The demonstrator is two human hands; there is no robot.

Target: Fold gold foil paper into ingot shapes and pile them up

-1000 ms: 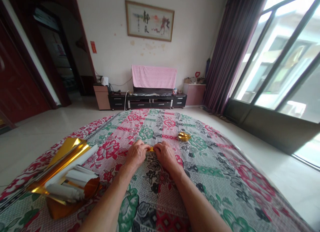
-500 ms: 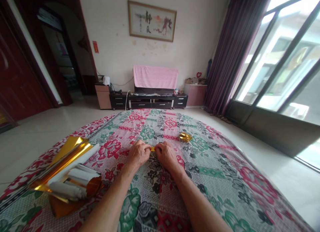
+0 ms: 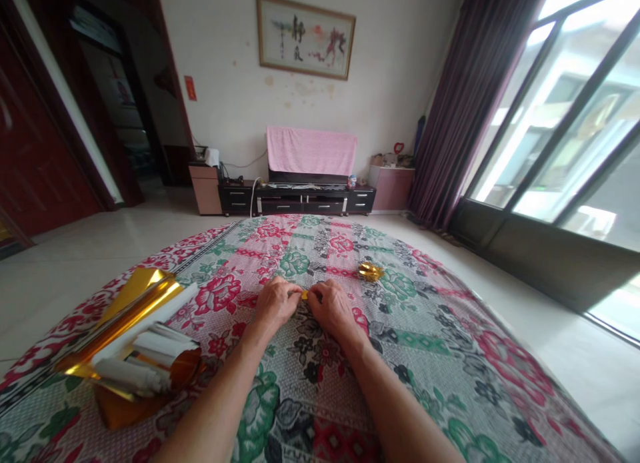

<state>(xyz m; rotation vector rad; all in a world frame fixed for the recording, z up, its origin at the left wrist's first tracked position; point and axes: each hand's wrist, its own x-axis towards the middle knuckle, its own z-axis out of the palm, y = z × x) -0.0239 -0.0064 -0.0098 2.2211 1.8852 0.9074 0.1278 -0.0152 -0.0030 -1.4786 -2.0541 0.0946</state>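
Between my two hands is a small piece of gold foil paper [image 3: 305, 295], pinched from both sides just above the flowered cloth. My left hand [image 3: 278, 299] grips its left end with thumb and fingertips. From the right, my right hand [image 3: 330, 304] holds the other end, its fingers curled and nearly touching the left ones. Most of the piece is hidden by the fingers. A shiny folded gold foil piece [image 3: 371, 271] lies on the cloth beyond my right hand.
Gold foil sheets [image 3: 143, 316], partly rolled with white backing showing, lie at the left on the patterned tablecloth [image 3: 425, 383]. Across the floor stands a low black cabinet [image 3: 303, 200] with a pink cloth [image 3: 311, 150] above it. A purple curtain [image 3: 465, 103] hangs at the right.
My fingertips have come closer together, and less of the gold foil paper shows between them. The view has shifted slightly. Things lying on the cloth stay in place.
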